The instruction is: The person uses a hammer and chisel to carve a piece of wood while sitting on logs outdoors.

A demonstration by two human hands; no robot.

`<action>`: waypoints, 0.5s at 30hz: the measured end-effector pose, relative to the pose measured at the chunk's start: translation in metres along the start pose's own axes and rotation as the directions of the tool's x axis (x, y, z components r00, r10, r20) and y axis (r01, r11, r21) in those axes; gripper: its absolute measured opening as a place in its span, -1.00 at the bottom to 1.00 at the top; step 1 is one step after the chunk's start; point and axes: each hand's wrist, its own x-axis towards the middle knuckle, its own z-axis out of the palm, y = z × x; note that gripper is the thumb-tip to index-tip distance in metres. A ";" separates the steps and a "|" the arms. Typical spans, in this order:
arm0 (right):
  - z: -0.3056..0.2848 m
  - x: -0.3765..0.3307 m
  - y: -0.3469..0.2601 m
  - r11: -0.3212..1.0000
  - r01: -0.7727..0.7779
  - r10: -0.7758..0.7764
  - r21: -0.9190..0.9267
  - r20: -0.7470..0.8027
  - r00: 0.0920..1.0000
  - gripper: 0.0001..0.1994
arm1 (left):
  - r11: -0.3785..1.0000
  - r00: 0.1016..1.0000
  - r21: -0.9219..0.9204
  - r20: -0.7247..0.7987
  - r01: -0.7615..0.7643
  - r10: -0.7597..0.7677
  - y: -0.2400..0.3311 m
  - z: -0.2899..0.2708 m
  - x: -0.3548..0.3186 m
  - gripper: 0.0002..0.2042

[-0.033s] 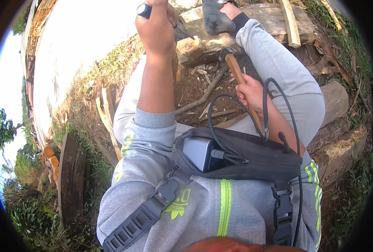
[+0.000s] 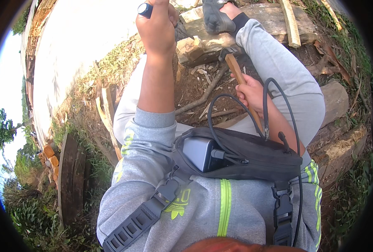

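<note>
Near the top of the head view, my left hand (image 2: 156, 31) is closed around a dark blue cylindrical handle (image 2: 144, 10) with a pale round end. The rest of that tool is hidden by the fist or beyond the picture's edge. My right hand (image 2: 252, 94) grips a hammer (image 2: 235, 69) by its light wooden handle between my bent legs. The hammer's dark head is low, beside a rough log (image 2: 211, 40) with a cut end. My shoe (image 2: 216, 17) rests against that log.
Sticks (image 2: 207, 92) and wood chips litter the dirt between my legs. A pale wooden strip (image 2: 290, 23) leans across the log. More logs (image 2: 342, 151) lie at right, and dark planks (image 2: 71, 180) stand at left. Black cables loop from my chest bag (image 2: 258, 155) near my right forearm.
</note>
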 end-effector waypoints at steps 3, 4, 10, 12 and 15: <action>0.000 0.000 -0.001 1.000 -0.004 0.004 -0.005 -0.004 1.000 -0.46 | 0.997 1.000 0.074 -0.011 0.024 -0.023 0.002 0.003 -0.001 -0.64; 0.000 -0.001 -0.001 1.000 -0.003 0.003 -0.003 -0.005 1.000 -0.47 | 0.997 1.000 0.072 -0.005 0.024 -0.024 0.003 0.004 -0.001 -0.64; 0.000 -0.001 -0.001 1.000 -0.005 0.005 -0.011 -0.008 1.000 -0.47 | 0.982 0.997 0.170 -0.002 0.078 -0.079 0.011 0.012 -0.002 -0.65; 0.000 -0.002 -0.002 1.000 -0.004 0.004 -0.006 -0.006 1.000 -0.48 | 0.988 0.997 0.135 0.032 0.068 -0.073 0.010 0.012 -0.001 -0.64; 0.001 -0.003 -0.003 1.000 -0.004 0.003 -0.001 -0.004 1.000 -0.48 | 0.991 0.996 0.123 0.064 0.052 -0.061 0.010 0.011 -0.001 -0.63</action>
